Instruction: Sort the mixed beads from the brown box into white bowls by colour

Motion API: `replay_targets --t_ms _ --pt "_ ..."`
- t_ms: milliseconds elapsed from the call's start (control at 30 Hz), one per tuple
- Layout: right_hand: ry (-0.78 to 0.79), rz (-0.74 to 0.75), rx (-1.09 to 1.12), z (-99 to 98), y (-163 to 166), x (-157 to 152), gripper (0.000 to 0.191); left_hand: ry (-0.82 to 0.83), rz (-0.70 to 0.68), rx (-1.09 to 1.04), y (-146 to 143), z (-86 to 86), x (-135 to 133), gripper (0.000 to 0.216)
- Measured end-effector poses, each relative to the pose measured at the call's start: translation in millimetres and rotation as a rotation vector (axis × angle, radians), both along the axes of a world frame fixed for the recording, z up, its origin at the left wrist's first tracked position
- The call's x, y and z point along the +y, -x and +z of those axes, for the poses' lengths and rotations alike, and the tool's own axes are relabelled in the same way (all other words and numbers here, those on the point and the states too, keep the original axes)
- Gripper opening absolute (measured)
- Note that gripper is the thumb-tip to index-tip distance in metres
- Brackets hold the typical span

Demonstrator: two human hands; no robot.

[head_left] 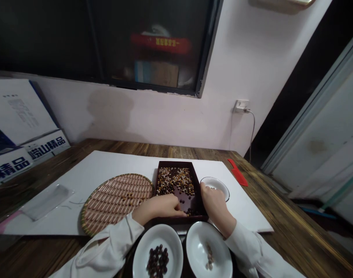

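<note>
A dark red box (162,165) holds many brown, yellow and pale beads (176,179), massed toward its far end. Over the near part of the box is my left hand (166,205), fingers curled and tips pressed together beside a few dark beads (190,211). What those fingertips pinch, if anything, is too small to name. My right hand (215,202) closes at the box's right wall, its fingers partly hidden. Just beyond it, a small white bowl (223,186) holds a few pale beads.
Two white bowls stand in front: the left bowl (138,253) with dark beads, the right bowl (194,247) with pale ones. A round woven tray (107,200) carries some yellow beads. A clear plastic tray (47,200) and red comb-like object (238,173) lie at the sides.
</note>
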State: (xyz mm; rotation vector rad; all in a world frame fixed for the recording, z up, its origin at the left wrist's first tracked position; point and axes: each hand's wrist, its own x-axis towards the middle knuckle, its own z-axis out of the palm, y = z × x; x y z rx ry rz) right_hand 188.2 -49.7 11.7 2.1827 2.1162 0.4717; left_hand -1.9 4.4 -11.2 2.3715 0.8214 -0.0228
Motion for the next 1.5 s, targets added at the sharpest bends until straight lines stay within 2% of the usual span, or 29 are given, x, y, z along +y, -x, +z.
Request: replay_targets --t_ms 167,433,600,733,867,1133,1267,1500 --pt "0.02 -0.001 0.001 0.7 0 0 0.02 0.068 -0.02 -0.033 -1 -0.2 1 0.036" --pt "0.045 -0.003 0.015 3.1 0 -1 0.023 0.204 0.021 -0.108 -5 8.2 1 0.045" --pt "0.057 -0.01 0.022 3.5 0 -1 0.023 0.516 0.157 -0.252 -6 8.5 7 0.052" --pt "0.034 -0.006 0.013 1.2 0 0 0.023 0.671 0.2 -0.522 -8 -0.8 16 0.055" --pt "0.015 0.0 -0.001 -0.5 0 1 0.02 0.734 0.271 -0.693 -10 -8.8 22 0.05" --pt "0.002 0.006 -0.008 -1.9 -1 1 0.019 0.784 0.369 -0.732 -9 -2.1 19 0.037" --pt "0.021 -0.002 0.004 -1.1 -1 1 0.022 0.858 0.454 -0.76 -10 1.2 18 0.049" --pt "0.042 -0.008 0.007 0.9 0 1 0.023 0.895 0.474 -0.813 -11 -1.3 20 0.055"
